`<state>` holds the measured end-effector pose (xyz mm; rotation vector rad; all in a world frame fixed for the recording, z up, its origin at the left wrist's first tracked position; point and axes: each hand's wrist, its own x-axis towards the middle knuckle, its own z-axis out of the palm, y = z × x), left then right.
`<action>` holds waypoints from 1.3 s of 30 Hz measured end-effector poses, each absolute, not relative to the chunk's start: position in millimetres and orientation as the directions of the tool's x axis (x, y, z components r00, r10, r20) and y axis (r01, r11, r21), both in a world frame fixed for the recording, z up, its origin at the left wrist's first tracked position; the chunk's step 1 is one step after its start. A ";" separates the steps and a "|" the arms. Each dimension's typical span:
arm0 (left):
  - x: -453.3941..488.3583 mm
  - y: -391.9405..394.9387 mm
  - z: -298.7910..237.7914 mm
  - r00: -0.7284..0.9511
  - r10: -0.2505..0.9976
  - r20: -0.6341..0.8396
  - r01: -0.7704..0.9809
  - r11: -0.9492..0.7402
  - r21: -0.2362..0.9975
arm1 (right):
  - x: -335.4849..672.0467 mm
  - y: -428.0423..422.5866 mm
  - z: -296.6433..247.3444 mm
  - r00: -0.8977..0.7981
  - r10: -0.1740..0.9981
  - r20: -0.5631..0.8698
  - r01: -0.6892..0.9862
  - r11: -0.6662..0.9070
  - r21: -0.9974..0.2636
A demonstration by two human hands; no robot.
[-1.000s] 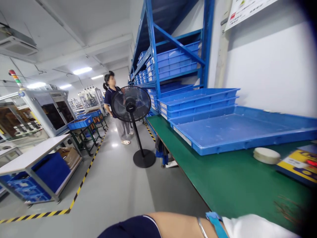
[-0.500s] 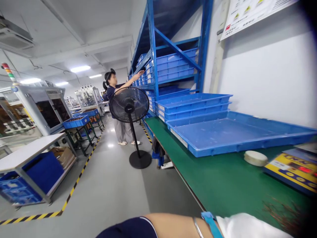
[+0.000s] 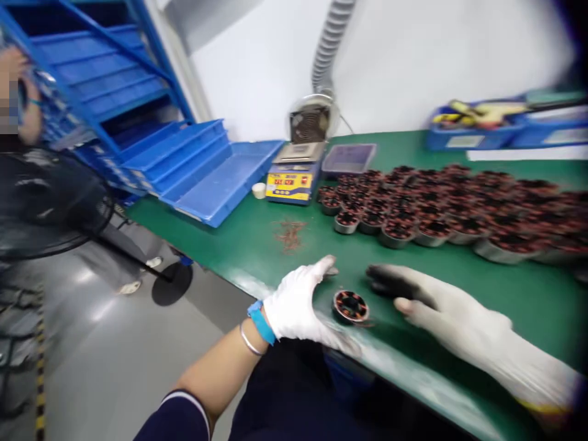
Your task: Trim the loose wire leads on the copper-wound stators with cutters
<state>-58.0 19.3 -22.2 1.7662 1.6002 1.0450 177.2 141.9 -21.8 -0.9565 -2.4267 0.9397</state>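
A motor stator (image 3: 351,306) with copper windings and a black centre sits on the green bench near its front edge. Around its left side, my left hand (image 3: 301,306) in a white glove holds thumb and fingers apart, with nothing in the grasp. To the stator's right, my right hand (image 3: 441,306), gloved in white with dark fingertips, is stretched out and slightly blurred, apart from the part. Several rows of similar stators (image 3: 432,229) stand behind on the right. Copper wire scraps (image 3: 290,236) lie beyond my left hand.
A yellow and blue scale-like device (image 3: 289,187) stands at the back by a white tape roll (image 3: 259,190) and a shallow plastic tray (image 3: 349,159). Blue trays (image 3: 215,184) are at left, blue bins (image 3: 473,131) at back right. A floor fan (image 3: 50,202) and a person (image 3: 30,104) are left.
My view has swung right and down from the aisle and shelving to the bench. Both gloved hands, the single stator and the rows of stators have come into view.
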 end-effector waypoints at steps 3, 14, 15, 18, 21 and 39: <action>-42.5 22.7 -26.3 0.005 0.987 0.160 0.603 -0.130 0.787 | 178.8 146.2 -19.4 -0.735 0.669 -0.109 0.511 0.441 -0.738; -32.6 26.9 -18.1 -0.089 0.982 0.165 0.715 -0.052 0.698 | 168.9 136.7 -1.5 -0.679 0.708 -0.193 0.696 0.539 -0.474; -35.6 26.5 -18.8 0.006 0.986 0.165 0.685 -0.124 0.718 | 168.9 137.5 -2.5 -0.677 0.708 -0.199 0.699 0.535 -0.475; -42.2 25.9 -23.1 0.168 0.975 0.148 0.574 -0.219 0.789 | 168.2 138.0 -5.4 -0.682 0.704 -0.196 0.693 0.538 -0.479; -42.6 26.4 -26.8 -0.034 0.991 0.131 0.614 -0.083 0.785 | 167.1 137.1 -6.9 -0.687 0.709 -0.160 0.684 0.556 -0.472; -25.0 32.4 -30.5 -0.149 0.977 0.155 0.699 -0.007 0.715 | 141.3 115.9 -18.9 -0.663 0.741 -0.105 0.660 0.513 -0.548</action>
